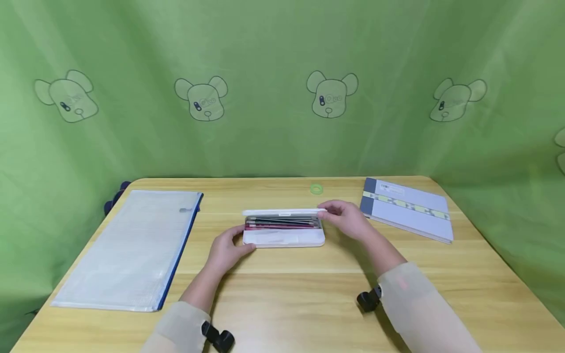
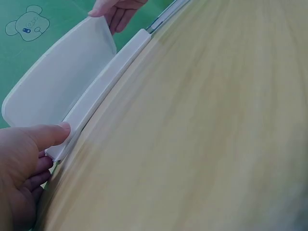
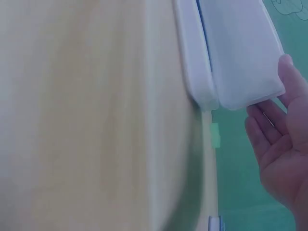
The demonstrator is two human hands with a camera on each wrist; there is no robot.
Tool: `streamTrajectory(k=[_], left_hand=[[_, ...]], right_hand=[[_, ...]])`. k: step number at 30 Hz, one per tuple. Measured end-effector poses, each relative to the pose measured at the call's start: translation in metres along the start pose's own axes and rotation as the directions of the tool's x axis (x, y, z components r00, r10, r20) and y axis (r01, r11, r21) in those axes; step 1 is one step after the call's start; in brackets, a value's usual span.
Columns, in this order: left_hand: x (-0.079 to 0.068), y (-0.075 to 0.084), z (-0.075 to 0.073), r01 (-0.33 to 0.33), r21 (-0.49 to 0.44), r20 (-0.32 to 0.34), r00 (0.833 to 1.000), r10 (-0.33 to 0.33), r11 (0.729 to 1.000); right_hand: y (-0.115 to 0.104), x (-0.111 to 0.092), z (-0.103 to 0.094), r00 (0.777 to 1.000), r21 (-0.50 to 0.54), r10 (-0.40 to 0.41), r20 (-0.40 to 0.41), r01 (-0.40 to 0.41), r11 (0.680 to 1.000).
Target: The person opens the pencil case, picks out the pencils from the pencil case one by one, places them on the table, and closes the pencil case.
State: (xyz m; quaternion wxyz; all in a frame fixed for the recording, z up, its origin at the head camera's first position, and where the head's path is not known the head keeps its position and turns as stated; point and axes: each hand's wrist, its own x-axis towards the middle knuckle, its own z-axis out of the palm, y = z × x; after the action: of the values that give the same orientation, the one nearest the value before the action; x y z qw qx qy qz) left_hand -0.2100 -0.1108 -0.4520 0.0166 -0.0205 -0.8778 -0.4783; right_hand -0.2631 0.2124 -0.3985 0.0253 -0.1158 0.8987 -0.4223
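Note:
A white pencil case (image 1: 284, 239) lies on the table with its lid (image 1: 282, 213) raised along the far side. Inside, several pencils (image 1: 282, 223), dark and red, lie lengthwise. My left hand (image 1: 224, 251) grips the case's left end, its thumb (image 2: 55, 134) on the front edge and the other fingers lower at the end. At the lid's upper right corner my right hand (image 1: 348, 220) pinches the edge, thumb on the outer face and fingertips behind. In the right wrist view the lid (image 3: 245, 53) stands at an angle above the base (image 3: 195, 57).
On the left lies a translucent zip document bag (image 1: 123, 245) with a blue edge. A lilac notebook (image 1: 406, 203) with a patterned band lies at the right. Near the far edge is a small green ring (image 1: 316, 193). A green curtain (image 1: 273, 147) hangs behind the table.

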Motion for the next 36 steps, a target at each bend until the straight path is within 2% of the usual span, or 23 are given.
streamTrajectory(k=[7,12,16,26,36], left_hand=[[0.001,-0.003,0.001,0.0,0.011,-0.001,1.0,0.0,1.0],[0.0,-0.002,0.0,-0.005,0.017,-0.005,1.0,0.005,1.0],[0.0,-0.002,-0.001,-0.012,0.021,-0.006,1.0,0.012,1.0],[0.001,0.0,-0.001,0.009,0.011,0.0,1.0,-0.009,1.0],[0.001,0.0,-0.002,0.028,0.017,0.006,1.0,-0.028,0.999]], right_hand=[[-0.006,0.017,-0.002,0.999,0.124,0.018,-0.049,-0.011,0.992],[-0.003,0.026,-0.002,0.997,0.258,0.063,-0.043,-0.05,0.965],[0.0,0.032,0.0,0.994,0.327,0.099,-0.055,-0.076,0.942],[0.002,0.048,0.007,0.977,0.355,0.177,-0.123,-0.123,0.927],[0.005,0.062,0.014,0.956,0.363,0.261,-0.133,-0.198,0.91]])
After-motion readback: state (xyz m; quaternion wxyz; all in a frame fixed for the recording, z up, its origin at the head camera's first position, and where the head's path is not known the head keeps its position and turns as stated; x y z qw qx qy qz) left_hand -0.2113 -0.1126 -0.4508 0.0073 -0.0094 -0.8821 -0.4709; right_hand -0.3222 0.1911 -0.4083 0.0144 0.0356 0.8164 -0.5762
